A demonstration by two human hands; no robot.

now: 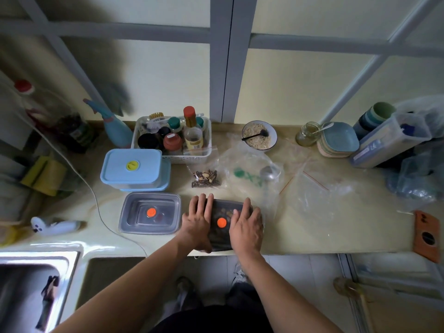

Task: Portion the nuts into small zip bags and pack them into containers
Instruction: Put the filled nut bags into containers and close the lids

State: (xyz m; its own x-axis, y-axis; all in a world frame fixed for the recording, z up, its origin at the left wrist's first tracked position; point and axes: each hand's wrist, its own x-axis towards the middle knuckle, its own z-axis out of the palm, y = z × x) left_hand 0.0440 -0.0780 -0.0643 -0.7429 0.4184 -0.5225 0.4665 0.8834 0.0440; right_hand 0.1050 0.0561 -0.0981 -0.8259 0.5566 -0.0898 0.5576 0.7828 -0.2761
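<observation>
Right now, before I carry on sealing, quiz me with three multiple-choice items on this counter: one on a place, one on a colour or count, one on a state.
1. Where does the small bag of seeds lie?
A. In the sink
B. On the counter behind the container under the hands
C. Inside the white basket

2. What colour is the round valve on the lid being pressed?
A. Orange
B. Green
C. Yellow

3. How do the hands meet the dark container?
A. Both lie flat on its lid
B. Only one touches it
C. Both are raised clear of it

Answers:
1 B: the seeds sit just beyond the container, in front of the white basket.
2 A: the orange disc shows between the hands.
3 A: the left hand and right hand rest with straight fingers on the lid.
</observation>
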